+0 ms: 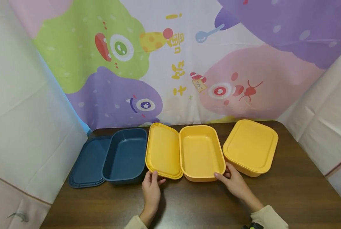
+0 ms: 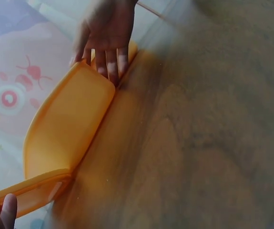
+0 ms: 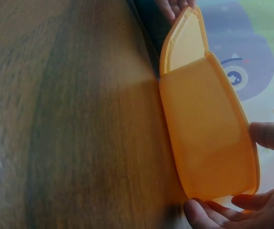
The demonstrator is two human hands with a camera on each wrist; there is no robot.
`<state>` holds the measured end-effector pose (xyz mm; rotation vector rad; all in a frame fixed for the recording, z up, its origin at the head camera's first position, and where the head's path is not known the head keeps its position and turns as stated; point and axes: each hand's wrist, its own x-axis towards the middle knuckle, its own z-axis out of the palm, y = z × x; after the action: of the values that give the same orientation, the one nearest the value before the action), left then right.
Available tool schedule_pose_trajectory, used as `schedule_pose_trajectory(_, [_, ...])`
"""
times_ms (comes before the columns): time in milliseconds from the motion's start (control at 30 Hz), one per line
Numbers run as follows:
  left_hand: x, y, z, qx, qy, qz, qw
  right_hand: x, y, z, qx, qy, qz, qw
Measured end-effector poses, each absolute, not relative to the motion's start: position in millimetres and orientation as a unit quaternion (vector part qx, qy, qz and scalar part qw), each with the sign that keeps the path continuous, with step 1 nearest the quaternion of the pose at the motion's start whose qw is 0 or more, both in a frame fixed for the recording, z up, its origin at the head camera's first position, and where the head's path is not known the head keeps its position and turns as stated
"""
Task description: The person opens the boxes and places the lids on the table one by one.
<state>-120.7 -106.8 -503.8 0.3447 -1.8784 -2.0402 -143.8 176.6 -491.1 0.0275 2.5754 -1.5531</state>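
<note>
My left hand (image 1: 151, 192) pinches the near edge of a yellow lid (image 1: 163, 151), thumb on top and fingers beneath. The lid leans, its right side against the open yellow box (image 1: 202, 152). At that box's near right corner, my right hand (image 1: 235, 183) grips with the thumb over the rim and the fingers along the outer wall. In the right wrist view the right fingers (image 3: 208, 214) spread around the end of the box (image 3: 208, 129). The left wrist view catches the left thumb (image 2: 9, 210) on the lid (image 2: 36, 193).
Left of the lid stands an open dark blue box (image 1: 125, 156), overlapping a flat dark blue lid (image 1: 90, 162). A second yellow box with its lid on (image 1: 252, 148) stands at the right. Behind the brown table (image 1: 187, 206) hangs a cartoon-printed cloth (image 1: 184, 111).
</note>
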Motion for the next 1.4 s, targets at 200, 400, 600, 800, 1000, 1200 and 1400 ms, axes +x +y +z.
schedule_pose_trajectory(200, [-121.1,-109.6,-504.0,0.138,-0.672,-0.71,0.157,-144.5,176.9,-490.1,0.009,0.853,-0.518,0.066])
schedule_pose_trajectory(400, [-121.2,-111.5,-504.9,0.16,-0.667,-0.715,0.133,-143.3,177.8,-488.7,0.018,0.853,-0.517,0.074])
schedule_pose_trajectory(600, [-122.5,-115.7,-508.0,0.167,-0.669,-0.715,0.115,-142.8,178.6,-490.0,0.019,0.853,-0.516,0.073])
schedule_pose_trajectory(800, [-123.0,-115.8,-508.4,0.172,-0.666,-0.719,0.106,-143.0,179.5,-490.7,0.017,0.853,-0.517,0.067])
schedule_pose_trajectory(1000, [-122.1,-113.7,-509.1,0.179,-0.653,-0.729,0.094,-142.5,182.7,-491.2,0.025,0.852,-0.519,0.069])
schedule_pose_trajectory(1200, [-123.5,-113.3,-513.0,0.189,-0.636,-0.744,0.075,-141.4,186.6,-489.9,0.024,0.851,-0.52,0.07])
schedule_pose_trajectory(1400, [-125.5,-117.9,-512.0,0.192,-0.634,-0.749,0.022,-143.5,189.4,-488.5,0.025,0.852,-0.518,0.073])
